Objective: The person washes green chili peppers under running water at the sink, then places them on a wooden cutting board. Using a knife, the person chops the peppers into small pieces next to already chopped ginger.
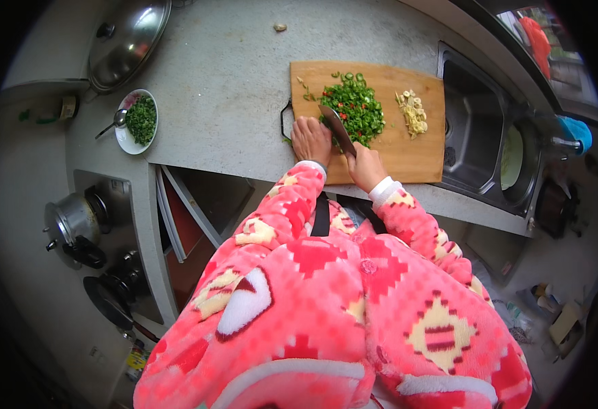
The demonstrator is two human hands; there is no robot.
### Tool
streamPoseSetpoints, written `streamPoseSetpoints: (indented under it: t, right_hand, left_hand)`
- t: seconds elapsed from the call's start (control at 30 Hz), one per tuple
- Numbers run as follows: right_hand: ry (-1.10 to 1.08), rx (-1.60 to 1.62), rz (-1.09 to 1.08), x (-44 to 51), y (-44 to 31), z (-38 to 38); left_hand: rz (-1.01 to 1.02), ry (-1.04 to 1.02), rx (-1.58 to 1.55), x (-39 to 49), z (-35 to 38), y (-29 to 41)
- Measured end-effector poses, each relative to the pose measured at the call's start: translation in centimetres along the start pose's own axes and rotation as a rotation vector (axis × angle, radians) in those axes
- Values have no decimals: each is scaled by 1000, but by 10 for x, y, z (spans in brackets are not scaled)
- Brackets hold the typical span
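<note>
On the wooden cutting board (411,161) lies a pile of chopped green peppers (355,105) with bits of red among them. My right hand (368,167) grips a kitchen knife (337,125), its blade slanting up and left over the pile's left edge. Beside the blade my left hand (311,139) rests at the board's left edge, fingers close together; what lies under it is hidden. Sliced garlic (409,99) and finely cut pale yellow pieces (415,125) form a smaller heap on the board's right part.
Left on the counter (217,102) stands a white bowl (134,149) of chopped greens with a spoon (119,118). A large metal lid (127,43) leans behind it. The sink (475,117) adjoins the board at right. A pressure cooker (76,222) and a frying pan (105,301) sit on the stove.
</note>
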State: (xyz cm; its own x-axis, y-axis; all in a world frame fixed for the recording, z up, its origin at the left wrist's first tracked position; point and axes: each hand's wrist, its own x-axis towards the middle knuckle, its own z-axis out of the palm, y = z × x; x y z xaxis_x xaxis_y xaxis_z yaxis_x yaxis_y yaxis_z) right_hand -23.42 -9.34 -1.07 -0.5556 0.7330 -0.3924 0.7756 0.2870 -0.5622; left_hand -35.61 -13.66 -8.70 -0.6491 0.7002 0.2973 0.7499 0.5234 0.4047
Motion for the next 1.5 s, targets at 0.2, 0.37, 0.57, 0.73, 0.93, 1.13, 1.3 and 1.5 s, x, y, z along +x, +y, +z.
streamPoseSetpoints:
  t: [0.2, 0.37, 0.57, 0.73, 0.93, 1.13, 1.3, 1.5]
  right_hand:
    - [-98, 11, 7, 44, -4, 0]
    - [114, 126, -29, 40, -11, 13]
    - [-45, -44, -23, 7, -11, -13]
    - [-64, -29, 67, 47, -29, 3]
    - [34, 63, 13, 33, -10, -1]
    - [-155, -8, 19, 21, -10, -13]
    - [45, 117, 22, 39, -17, 9]
    - [106, 205, -68, 22, 3, -1]
  left_hand:
    - [11, -8, -25, 4, -1, 3]
    - [6, 42, -59, 2, 1, 1]
    - [-37, 44, -115, 4, -3, 0]
    - [-19, -36, -55, 0, -2, 0]
    - [-5, 39, -98, 1, -3, -3]
    - [-29, 23, -98, 1, -2, 1]
    - [-25, -7, -80, 0, -3, 1]
    - [-145, -32, -184, 19, -7, 12]
